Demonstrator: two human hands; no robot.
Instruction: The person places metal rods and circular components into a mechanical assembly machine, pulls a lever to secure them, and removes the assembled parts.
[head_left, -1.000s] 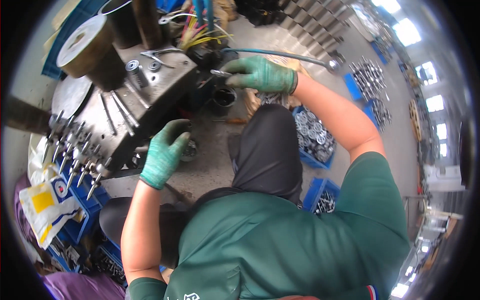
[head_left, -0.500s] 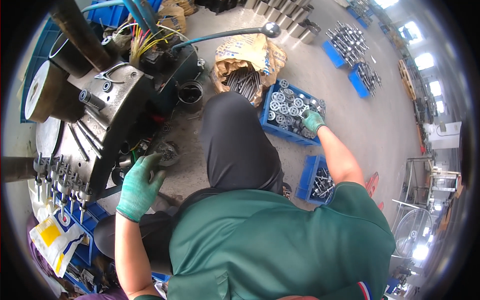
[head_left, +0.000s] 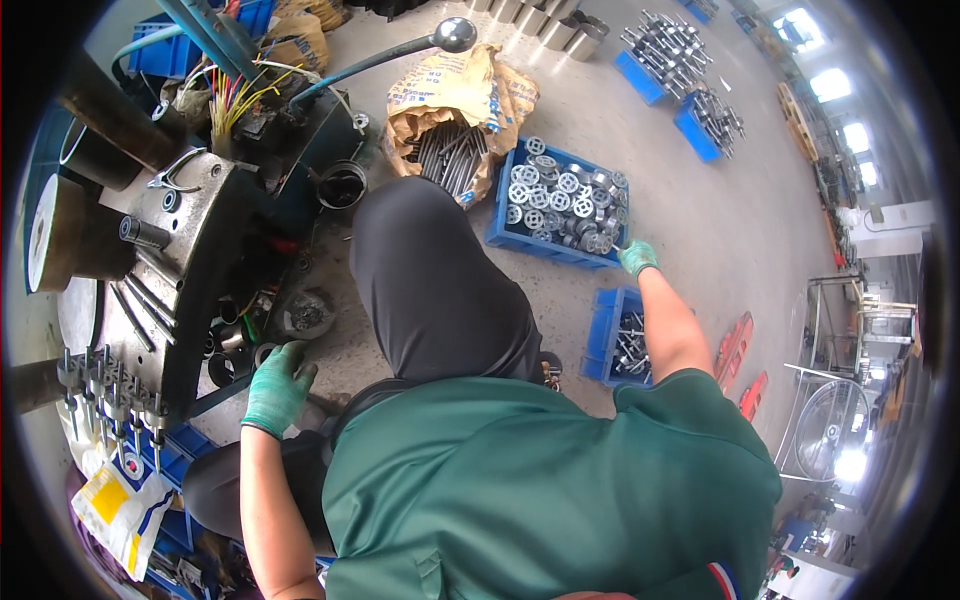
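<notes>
My right hand [head_left: 637, 257], in a green glove, is at the near right corner of a blue crate [head_left: 560, 250]. Its fingers are curled in beside the rim; whatever they hold, if anything, is hidden. Inside the crate lie many round spoked metal wheels [head_left: 567, 183]. My left hand [head_left: 277, 393], also gloved in green, hovers left of my knee with its thumb apart from the fingers and nothing visible in it. Closest to it is a clear bag of small metal parts [head_left: 304, 314] below the machine table.
A steel machine table [head_left: 190, 240] at left carries rods, a bearing and pliers. Metal shafts fill a torn paper sack [head_left: 460, 90] ahead. A smaller blue bin [head_left: 600, 340] of metal parts sits at right. A ball-ended lever [head_left: 455, 35] juts out above.
My right hand has moved from over the wheels to the crate's near right corner. My left hand has dropped lower and its fingers point more sideways. The whole view has shifted.
</notes>
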